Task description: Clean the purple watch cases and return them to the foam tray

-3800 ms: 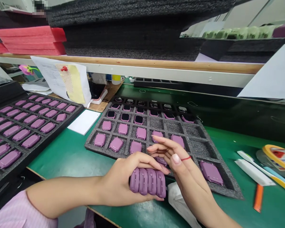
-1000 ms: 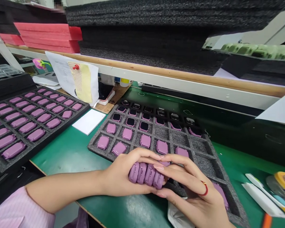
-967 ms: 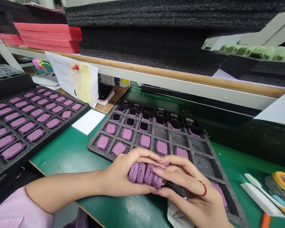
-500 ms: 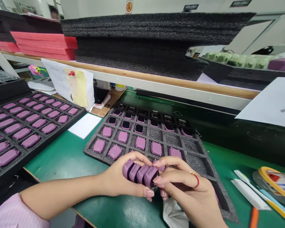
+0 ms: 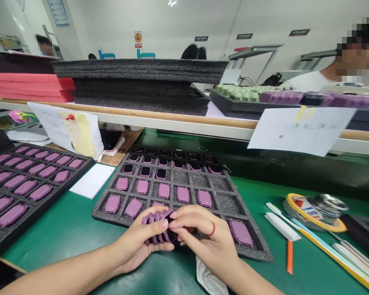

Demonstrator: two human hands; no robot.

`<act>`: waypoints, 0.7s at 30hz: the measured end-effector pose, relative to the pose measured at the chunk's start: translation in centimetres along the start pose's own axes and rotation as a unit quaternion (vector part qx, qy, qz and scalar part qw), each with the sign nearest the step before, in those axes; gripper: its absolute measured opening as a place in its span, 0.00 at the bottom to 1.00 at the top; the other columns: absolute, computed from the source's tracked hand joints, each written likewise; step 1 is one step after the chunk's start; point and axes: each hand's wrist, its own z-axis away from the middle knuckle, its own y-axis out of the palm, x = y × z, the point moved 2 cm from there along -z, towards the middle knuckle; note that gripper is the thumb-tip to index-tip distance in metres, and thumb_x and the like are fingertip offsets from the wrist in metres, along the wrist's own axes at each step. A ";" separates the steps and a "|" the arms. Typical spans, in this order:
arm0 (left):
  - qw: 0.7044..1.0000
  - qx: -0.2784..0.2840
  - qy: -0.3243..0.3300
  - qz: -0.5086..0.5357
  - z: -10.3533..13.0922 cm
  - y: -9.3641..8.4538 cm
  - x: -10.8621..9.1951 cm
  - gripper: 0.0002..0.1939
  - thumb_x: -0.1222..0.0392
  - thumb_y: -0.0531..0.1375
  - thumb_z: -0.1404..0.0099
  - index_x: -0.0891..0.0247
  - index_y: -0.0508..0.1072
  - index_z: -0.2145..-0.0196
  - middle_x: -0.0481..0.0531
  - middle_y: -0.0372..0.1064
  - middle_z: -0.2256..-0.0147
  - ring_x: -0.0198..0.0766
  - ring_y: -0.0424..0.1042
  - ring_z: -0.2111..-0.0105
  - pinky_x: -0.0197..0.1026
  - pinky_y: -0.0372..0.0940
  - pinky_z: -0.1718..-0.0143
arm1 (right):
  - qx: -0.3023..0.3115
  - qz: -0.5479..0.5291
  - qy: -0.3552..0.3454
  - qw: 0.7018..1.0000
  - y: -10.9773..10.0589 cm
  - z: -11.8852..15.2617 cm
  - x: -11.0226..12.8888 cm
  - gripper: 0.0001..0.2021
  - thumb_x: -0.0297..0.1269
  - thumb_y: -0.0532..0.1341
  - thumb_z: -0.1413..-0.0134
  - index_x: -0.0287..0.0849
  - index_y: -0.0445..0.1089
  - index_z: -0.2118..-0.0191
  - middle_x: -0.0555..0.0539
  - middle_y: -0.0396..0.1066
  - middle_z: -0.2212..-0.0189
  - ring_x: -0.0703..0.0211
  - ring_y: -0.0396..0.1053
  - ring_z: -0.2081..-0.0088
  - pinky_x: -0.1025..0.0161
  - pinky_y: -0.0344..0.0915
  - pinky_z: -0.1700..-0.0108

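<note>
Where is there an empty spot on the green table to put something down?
Bare green mat lies between the left tray and the middle foam tray, in front of the white card. Another free patch sits behind the tape roll. It is crowded where the left hand and right hand hold purple cases.

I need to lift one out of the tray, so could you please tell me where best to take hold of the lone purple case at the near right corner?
Take the case by its two long side edges, coming straight down from above: it lies flat in its foam tray pocket, leaving only narrow gaps alongside for fingertips.
</note>
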 end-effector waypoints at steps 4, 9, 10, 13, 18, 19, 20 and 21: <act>1.000 -0.010 0.010 -0.013 0.2 0.0 -0.4 0.31 0.56 0.80 0.60 0.60 0.76 0.58 0.50 0.77 0.61 0.40 0.79 0.61 0.43 0.77 0.59 | -0.013 0.042 -0.039 0.998 0.4 0.1 0.5 0.10 0.21 0.64 0.43 0.42 0.76 0.60 0.45 0.79 0.64 0.61 0.78 0.61 0.64 0.76 0.57; 0.992 -0.033 0.073 -0.098 -0.2 -0.4 -1.5 0.29 0.58 0.78 0.54 0.58 0.74 0.55 0.50 0.77 0.59 0.42 0.78 0.60 0.44 0.76 0.57 | 0.003 0.116 -0.022 0.993 -0.2 0.1 0.9 0.06 0.38 0.62 0.37 0.45 0.74 0.57 0.48 0.81 0.60 0.62 0.78 0.57 0.63 0.75 0.52; 0.985 -0.028 0.102 -0.135 -0.3 -0.4 -1.7 0.27 0.58 0.76 0.52 0.58 0.73 0.55 0.51 0.78 0.59 0.43 0.78 0.59 0.45 0.75 0.56 | 0.006 0.143 -0.002 0.990 -1.0 0.1 0.7 0.09 0.40 0.60 0.35 0.45 0.74 0.55 0.47 0.81 0.58 0.61 0.78 0.56 0.63 0.74 0.51; 0.937 -0.018 0.208 -0.279 -0.7 -0.4 -2.1 0.23 0.59 0.73 0.50 0.59 0.72 0.58 0.53 0.78 0.57 0.46 0.78 0.57 0.47 0.72 0.51 | 0.000 0.262 0.092 0.961 -5.3 1.0 -1.1 0.11 0.40 0.57 0.34 0.46 0.75 0.53 0.45 0.81 0.57 0.56 0.77 0.53 0.57 0.73 0.49; 0.883 -0.018 0.285 -0.373 -1.0 -0.1 -1.3 0.22 0.62 0.70 0.50 0.57 0.72 0.57 0.55 0.79 0.57 0.50 0.77 0.54 0.46 0.69 0.51 | -0.039 0.468 0.231 0.852 -14.8 4.6 -5.4 0.18 0.46 0.56 0.40 0.39 0.78 0.65 0.34 0.78 0.69 0.41 0.76 0.65 0.46 0.71 0.60; 0.879 -0.013 0.292 -0.377 -1.0 0.0 -1.2 0.20 0.62 0.70 0.50 0.58 0.73 0.58 0.55 0.78 0.58 0.49 0.77 0.55 0.46 0.68 0.51 | -0.042 0.489 0.242 0.837 -16.1 5.3 -6.0 0.20 0.48 0.55 0.41 0.39 0.77 0.71 0.35 0.76 0.76 0.41 0.75 0.70 0.47 0.70 0.65; 0.875 -0.009 0.297 -0.382 -1.1 0.1 -1.1 0.19 0.63 0.70 0.49 0.58 0.73 0.59 0.54 0.78 0.58 0.48 0.77 0.56 0.46 0.68 0.51 | -0.040 0.503 0.248 0.827 -17.1 5.9 -6.5 0.21 0.48 0.55 0.42 0.40 0.76 0.75 0.36 0.73 0.80 0.42 0.73 0.74 0.49 0.68 0.69; 0.872 -0.006 0.301 -0.386 -1.1 0.1 -1.1 0.17 0.64 0.70 0.49 0.59 0.73 0.60 0.54 0.78 0.59 0.47 0.76 0.57 0.45 0.67 0.51 | -0.038 0.511 0.251 0.821 -17.8 6.3 -6.8 0.22 0.49 0.54 0.42 0.41 0.75 0.77 0.37 0.72 0.83 0.44 0.72 0.77 0.51 0.67 0.71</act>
